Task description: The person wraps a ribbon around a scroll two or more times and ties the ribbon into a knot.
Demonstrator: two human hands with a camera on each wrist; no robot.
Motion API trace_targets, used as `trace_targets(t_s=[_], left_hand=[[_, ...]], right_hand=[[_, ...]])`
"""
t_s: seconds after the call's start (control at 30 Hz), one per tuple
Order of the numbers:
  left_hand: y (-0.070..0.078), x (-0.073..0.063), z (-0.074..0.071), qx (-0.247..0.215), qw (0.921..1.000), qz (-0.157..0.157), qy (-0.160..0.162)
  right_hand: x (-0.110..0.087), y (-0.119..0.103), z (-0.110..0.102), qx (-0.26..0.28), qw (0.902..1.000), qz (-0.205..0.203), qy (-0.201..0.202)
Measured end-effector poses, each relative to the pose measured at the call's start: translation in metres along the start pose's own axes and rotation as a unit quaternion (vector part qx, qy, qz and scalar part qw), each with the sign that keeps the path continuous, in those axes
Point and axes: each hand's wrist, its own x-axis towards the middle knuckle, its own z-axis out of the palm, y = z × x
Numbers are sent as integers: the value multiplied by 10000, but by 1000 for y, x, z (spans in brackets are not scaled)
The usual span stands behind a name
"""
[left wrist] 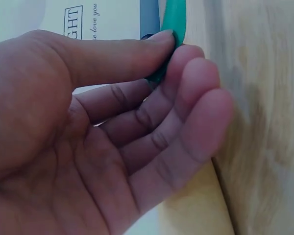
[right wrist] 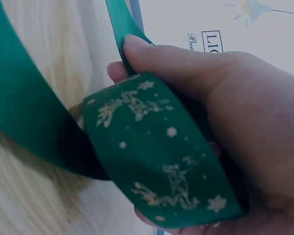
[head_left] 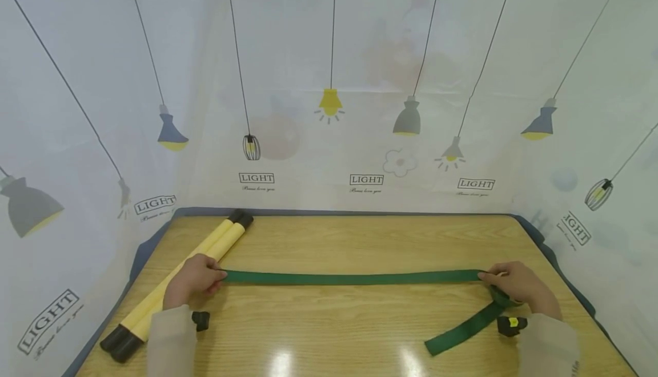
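A green ribbon [head_left: 349, 279] runs taut from side to side above the wooden table, between the two hands. My left hand [head_left: 197, 277] pinches its left end between thumb and forefinger; in the left wrist view the other fingers curl loosely beside the ribbon [left wrist: 174, 19]. At the other side my right hand [head_left: 516, 281] pinches the strip with thumb and finger. Looped ribbon [right wrist: 161, 152], printed with pale reindeer and snowflakes, lies within the right hand's curled fingers. From there a loose ribbon tail [head_left: 457, 334] slants down toward the front of the table.
Two yellow tubes with black end caps [head_left: 226, 240] lie side by side on the left of the wooden table [head_left: 329, 245], partly behind the left hand. A white wall covering [head_left: 308, 34] printed with hanging lamps rises behind the table and on both sides.
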Motion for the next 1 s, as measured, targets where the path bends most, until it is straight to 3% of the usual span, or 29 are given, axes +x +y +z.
trace_targets(t_s=[0.3, 0.5, 0.73, 0.9, 1.0], left_hand=[[-2, 3, 5, 169, 9992, -365, -10], [1, 2, 8, 255, 9970, -719, -154], [6, -3, 7, 81, 9947, -1018, -88], [9, -8, 0, -6, 9945, -1050, 8], [10, -10, -7, 324, 9947, -967, 100]], right_hand=[[0, -9, 2, -466, 9989, 44, 39], [1, -9, 3, -518, 9985, 142, -69], [1, -9, 4, -536, 9983, 192, -113], [2, -8, 5, -517, 9985, 180, -96], [2, -8, 4, -535, 9984, 160, -76]])
